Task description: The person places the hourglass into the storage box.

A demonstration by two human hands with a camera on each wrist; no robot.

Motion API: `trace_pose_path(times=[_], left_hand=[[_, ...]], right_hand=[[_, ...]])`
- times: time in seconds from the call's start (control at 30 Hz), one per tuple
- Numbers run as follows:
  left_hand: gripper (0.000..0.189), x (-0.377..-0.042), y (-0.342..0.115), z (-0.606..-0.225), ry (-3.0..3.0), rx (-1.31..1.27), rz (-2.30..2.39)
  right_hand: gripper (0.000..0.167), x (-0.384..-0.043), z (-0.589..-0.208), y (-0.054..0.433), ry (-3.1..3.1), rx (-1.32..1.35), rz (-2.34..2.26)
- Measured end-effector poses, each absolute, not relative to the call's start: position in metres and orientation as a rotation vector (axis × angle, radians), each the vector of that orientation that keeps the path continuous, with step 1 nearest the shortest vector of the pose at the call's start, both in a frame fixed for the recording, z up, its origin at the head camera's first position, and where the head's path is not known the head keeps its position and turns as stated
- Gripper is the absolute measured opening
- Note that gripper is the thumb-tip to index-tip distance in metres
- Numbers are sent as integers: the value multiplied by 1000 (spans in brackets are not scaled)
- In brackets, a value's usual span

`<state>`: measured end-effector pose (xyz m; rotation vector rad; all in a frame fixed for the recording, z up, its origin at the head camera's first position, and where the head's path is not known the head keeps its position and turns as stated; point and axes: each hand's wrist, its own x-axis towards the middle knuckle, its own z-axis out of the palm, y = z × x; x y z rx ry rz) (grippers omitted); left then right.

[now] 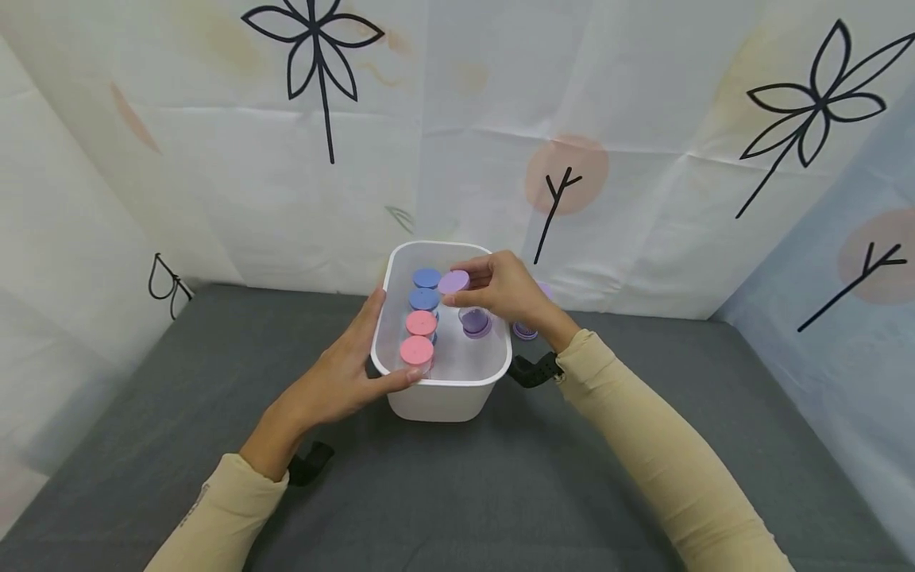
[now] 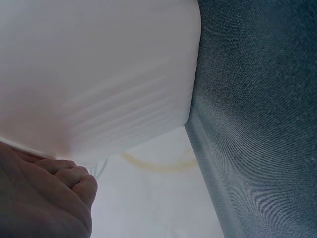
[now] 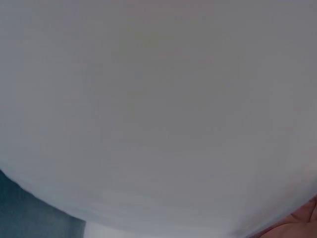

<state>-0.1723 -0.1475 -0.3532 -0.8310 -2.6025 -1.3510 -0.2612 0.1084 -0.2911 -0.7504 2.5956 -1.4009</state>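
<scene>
A white plastic bin [image 1: 443, 403] holds small clear jars with coloured lids. Along its left side stand a row of jars with blue lids [image 1: 424, 299] and pink lids [image 1: 417, 351]. My right hand [image 1: 511, 287] is over the bin and pinches a purple-lidded jar [image 1: 453, 281] between thumb and fingers. Just below that hand, another purple jar [image 1: 475, 322] sits inside the bin. My left hand [image 1: 339, 377] grips the bin at its front left corner, thumb on the rim and fingers along the outer wall. In the left wrist view, the fingers [image 2: 74, 178] lie under the rim.
More purple-lidded jars [image 1: 525, 330] stand on the grey cloth [image 1: 457, 492] just right of the bin, partly hidden by my right wrist. Behind the bin hangs a white patterned curtain [image 1: 472, 183], with more fabric at both sides.
</scene>
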Motion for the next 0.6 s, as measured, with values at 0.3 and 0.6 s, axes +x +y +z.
trace_pose_path(times=[0.3, 0.6], left_hand=[[114, -173, -148, -354, -2608, -833, -1331], [113, -171, -148, -354, -2628, -802, -1331]], right_hand=[[43, -279, -287, 105, 2714, -740, -1166], [44, -285, -284, 100, 2735, -723, -1079]])
